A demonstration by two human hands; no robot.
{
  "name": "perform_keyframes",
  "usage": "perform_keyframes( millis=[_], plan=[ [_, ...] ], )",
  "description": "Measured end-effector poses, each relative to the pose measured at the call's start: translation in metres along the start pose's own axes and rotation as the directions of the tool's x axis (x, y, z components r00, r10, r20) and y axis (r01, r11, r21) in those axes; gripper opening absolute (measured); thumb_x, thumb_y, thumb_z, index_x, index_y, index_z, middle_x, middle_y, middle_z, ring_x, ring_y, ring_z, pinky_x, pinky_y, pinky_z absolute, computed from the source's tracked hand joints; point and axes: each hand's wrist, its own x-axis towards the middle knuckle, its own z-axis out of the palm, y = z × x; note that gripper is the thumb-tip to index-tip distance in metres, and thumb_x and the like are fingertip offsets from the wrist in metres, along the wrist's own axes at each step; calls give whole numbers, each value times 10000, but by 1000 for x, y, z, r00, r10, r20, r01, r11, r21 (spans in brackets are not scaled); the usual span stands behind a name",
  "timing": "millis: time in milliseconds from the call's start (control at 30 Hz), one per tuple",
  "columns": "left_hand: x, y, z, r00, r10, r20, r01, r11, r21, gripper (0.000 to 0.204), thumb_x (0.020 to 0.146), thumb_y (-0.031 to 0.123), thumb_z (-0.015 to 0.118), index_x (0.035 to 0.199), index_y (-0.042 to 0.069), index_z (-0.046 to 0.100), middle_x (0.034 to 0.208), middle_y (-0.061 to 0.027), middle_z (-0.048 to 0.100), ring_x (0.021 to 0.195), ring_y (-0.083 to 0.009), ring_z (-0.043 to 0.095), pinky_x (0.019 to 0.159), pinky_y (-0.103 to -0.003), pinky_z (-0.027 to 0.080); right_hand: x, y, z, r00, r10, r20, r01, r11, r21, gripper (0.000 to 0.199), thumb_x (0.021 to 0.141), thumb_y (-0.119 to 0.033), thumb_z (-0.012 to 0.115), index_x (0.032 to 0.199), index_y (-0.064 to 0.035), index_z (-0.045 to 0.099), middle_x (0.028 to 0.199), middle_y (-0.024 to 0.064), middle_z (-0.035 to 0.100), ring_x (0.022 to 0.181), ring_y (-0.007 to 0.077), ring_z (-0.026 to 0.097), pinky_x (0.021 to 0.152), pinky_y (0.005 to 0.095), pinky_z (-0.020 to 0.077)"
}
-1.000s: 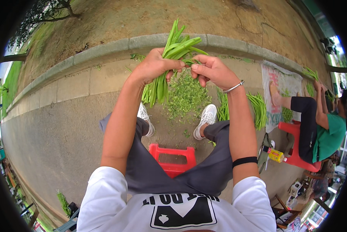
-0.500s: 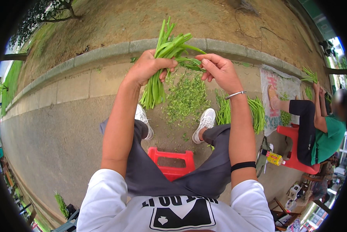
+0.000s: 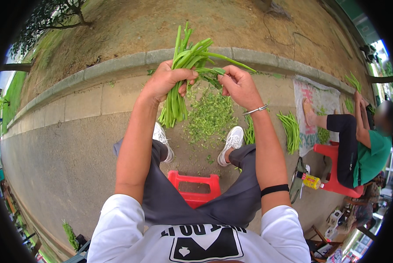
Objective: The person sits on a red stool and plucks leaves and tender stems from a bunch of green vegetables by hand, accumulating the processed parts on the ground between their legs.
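Note:
My left hand [image 3: 169, 82] is wrapped round a bunch of long green vegetable stems [image 3: 174, 104], held upright over the ground, its tops fanning out above the fist. A thin leafy stem [image 3: 207, 72] runs sideways from the bunch. At its free end, my right hand [image 3: 241, 85] pinches it between thumb and fingers, beside a small leaf. One longer stem [image 3: 236, 62] sticks out past the right hand. Below lies a scatter of torn green leaves [image 3: 209, 111] on the pavement, between my white shoes [image 3: 234, 138]. What the left fingers cover is hidden.
More stems [image 3: 289, 127] lie right of my right forearm. A person in green [image 3: 372, 151] sits on a red stool [image 3: 332, 158] at the right, holding stems, near a pale printed sheet [image 3: 308, 94]. A yellow-labelled bottle [image 3: 311, 181], a red stool [image 3: 195, 199] under me and a stone kerb [image 3: 135, 58] surround.
My right hand has come slightly left and lower, nearer the bunch, still pinching the leafy stem. The bunch has shifted slightly left, and the longer stem now reaches farther right.

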Motion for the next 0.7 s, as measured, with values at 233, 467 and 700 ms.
perform_keyframes(
  millis=[233,467,700],
  plan=[
    [6,-7,6,1000,7,-9,-7,999,37,161,712,72,634,836,20,545,618,-38,541,396,-82,445,392,-228,382,2,0,12,891,-268,-367,160,940,-300,123,853,-104,529,805,4,563,662,-20,546,511,31,481,457,200,381],
    [2,0,-4,996,43,-81,-49,996,-72,152,689,84,639,770,-11,552,610,-63,547,400,-112,471,385,-256,401,3,-13,-25,828,-197,-525,224,975,-13,105,860,-116,546,843,-22,590,687,-3,564,549,54,539,463,172,394],
    [3,-2,-6,991,63,-121,-69,997,-47,133,689,87,635,726,-4,546,603,-60,542,398,-114,474,388,-270,416,-12,-15,-3,853,-420,-310,349,901,-258,188,777,-65,652,961,-54,615,904,14,581,637,49,566,510,161,433]
  ],
)
